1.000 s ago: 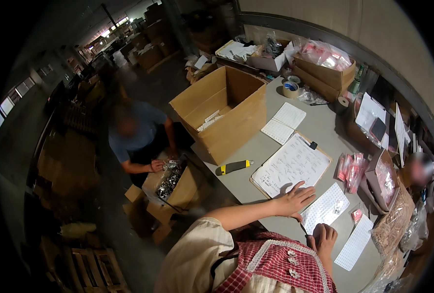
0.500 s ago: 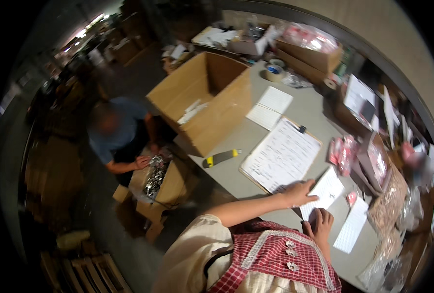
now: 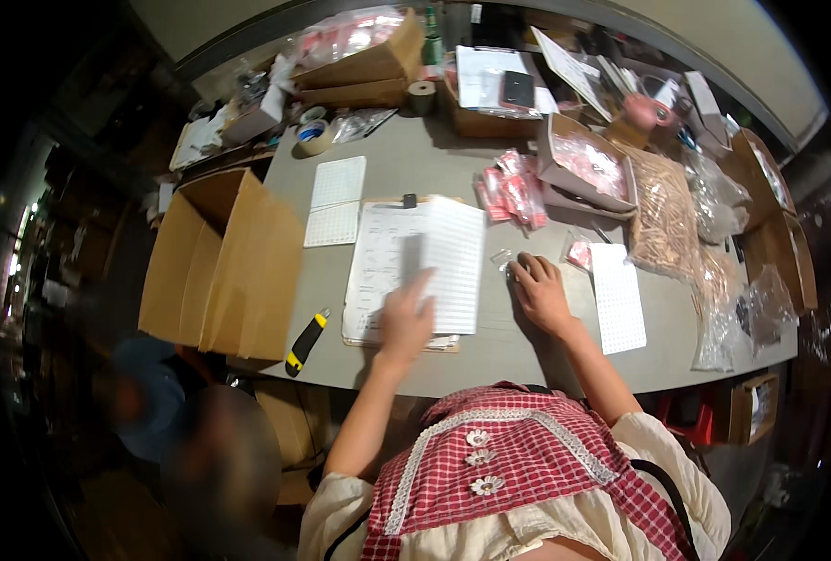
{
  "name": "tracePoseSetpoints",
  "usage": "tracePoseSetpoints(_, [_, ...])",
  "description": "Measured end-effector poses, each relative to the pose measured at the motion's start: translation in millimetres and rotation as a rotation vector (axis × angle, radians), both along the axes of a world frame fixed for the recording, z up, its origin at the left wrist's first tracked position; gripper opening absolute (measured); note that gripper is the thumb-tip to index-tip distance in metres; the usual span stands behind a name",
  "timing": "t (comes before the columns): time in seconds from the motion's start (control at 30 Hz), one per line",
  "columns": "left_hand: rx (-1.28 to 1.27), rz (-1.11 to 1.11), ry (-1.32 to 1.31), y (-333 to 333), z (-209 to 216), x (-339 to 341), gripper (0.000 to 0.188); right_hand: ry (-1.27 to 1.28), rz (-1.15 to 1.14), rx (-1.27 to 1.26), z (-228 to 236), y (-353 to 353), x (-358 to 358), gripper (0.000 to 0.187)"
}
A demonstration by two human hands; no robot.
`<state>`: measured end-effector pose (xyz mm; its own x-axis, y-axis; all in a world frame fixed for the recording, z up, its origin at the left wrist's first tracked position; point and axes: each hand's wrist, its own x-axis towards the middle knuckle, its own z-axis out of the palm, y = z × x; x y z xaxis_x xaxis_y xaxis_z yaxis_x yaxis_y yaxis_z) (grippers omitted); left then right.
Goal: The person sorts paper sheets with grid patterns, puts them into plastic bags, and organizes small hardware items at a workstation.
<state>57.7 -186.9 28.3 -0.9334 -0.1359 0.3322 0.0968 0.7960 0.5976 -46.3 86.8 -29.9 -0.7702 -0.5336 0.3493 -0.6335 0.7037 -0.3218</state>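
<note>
A white gridded card (image 3: 455, 271) lies over the right part of a clipboard (image 3: 364, 323) with written sheets. My left hand (image 3: 406, 320), smeared by motion, is at the card's left edge; whether its fingers grip the card is unclear. To the right, my right hand (image 3: 541, 292) rests on the table with its fingers bent down and closed at the edge of a small clear plastic bag (image 3: 501, 258). Another white gridded card (image 3: 618, 299) lies right of that hand, below a small red-and-clear packet (image 3: 579, 254).
An open cardboard box (image 3: 252, 271) stands at the left, near a yellow-black utility knife (image 3: 307, 343). Two joined white cards (image 3: 336, 201) lie behind the clipboard. Red packets (image 3: 513, 190), a box of bags (image 3: 588, 166) and a bag of brown pieces (image 3: 663, 210) line the right. A co-worker (image 3: 149, 397) is at lower left.
My view has turned right. The white card has moved left onto the clipboard with my left hand. My right hand has left the card and now touches the small clear bag on the table.
</note>
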Motion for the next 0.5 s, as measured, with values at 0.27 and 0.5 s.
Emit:
tracePoseSetpoints(0.27, [-0.178,0.346,0.002,-74,-39,41,0.049,-0.049,-0.051,-0.064,22,-9,-4,0.055])
tracePoseSetpoints(0.5, [-0.256,0.28,0.077,-55,-28,53,0.044,0.137,-0.518,0.338,3,51,-52,0.051])
